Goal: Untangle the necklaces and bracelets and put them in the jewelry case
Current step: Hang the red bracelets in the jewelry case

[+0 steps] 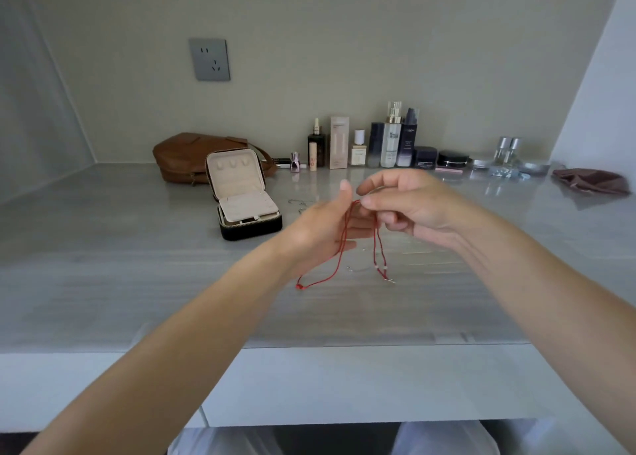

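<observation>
Right hand pinches red cords at top, left hand flat behind; strands hang vertically.

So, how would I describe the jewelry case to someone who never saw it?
Below the grey wall socket, a brown leather bag lies on the countertop. The jewelry case stands in front of it: black outside, cream inside, the only box standing open.
</observation>
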`<action>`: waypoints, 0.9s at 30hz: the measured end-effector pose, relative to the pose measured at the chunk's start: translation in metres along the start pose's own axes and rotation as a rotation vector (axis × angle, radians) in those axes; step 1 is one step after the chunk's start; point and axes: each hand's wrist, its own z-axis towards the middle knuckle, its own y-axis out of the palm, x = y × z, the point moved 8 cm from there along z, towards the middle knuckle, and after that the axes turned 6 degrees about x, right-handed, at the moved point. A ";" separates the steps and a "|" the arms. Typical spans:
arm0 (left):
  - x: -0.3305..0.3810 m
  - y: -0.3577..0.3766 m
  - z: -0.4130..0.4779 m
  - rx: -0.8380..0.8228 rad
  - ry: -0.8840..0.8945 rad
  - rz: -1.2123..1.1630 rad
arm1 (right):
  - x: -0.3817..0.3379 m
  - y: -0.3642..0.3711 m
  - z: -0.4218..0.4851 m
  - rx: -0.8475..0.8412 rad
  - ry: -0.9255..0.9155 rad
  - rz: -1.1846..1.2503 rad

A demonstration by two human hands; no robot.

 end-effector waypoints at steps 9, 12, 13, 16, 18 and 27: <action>-0.007 -0.045 -0.004 0.087 0.022 -0.058 | -0.014 -0.010 0.034 0.184 0.002 0.137; -0.006 -0.075 -0.007 0.184 0.016 0.029 | 0.004 -0.008 0.042 0.189 0.060 0.130; -0.005 -0.083 -0.008 0.210 0.006 0.050 | 0.011 -0.005 0.045 0.183 0.084 0.094; 0.000 -0.103 -0.005 0.259 -0.015 0.168 | 0.017 0.008 0.055 0.186 0.045 -0.227; 0.004 -0.113 0.000 0.252 -0.019 0.289 | 0.007 0.026 0.065 0.159 -0.077 -0.374; 0.007 -0.178 0.016 0.457 0.047 0.811 | 0.020 0.112 0.121 -0.109 -0.409 -1.079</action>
